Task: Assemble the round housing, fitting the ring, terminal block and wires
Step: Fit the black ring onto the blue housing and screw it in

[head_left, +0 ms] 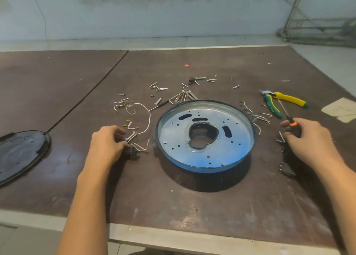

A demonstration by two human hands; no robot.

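Head view: the housing (205, 137) sits open side up near the middle of the table (173, 206), a shallow round pan with a dark rim. Its pale metal floor has small holes, three slots and a ragged central opening, and nothing is fitted in it yet.

At its 9 o'clock, just beside the rim, the left hand (107, 141) pinches a small black block (132, 150) that has metal pins on top. White wires (142, 148) trail from the block toward the housing. At 3 o'clock the right hand (308, 137) is curled round the handle of a screwdriver (289, 118), shaft pointing to 12.

This looks like the start of fitting the block. The next move probably calls for carrying it over the rim, lining it up with the holes without snagging the wires, then bringing in the driver.

Screws (158, 87) lie scattered from 10 to 12 o'clock, pliers (283, 100) at 2, and a dark plate (21, 154) far out at 9. I cannot tell which piece is the ring.
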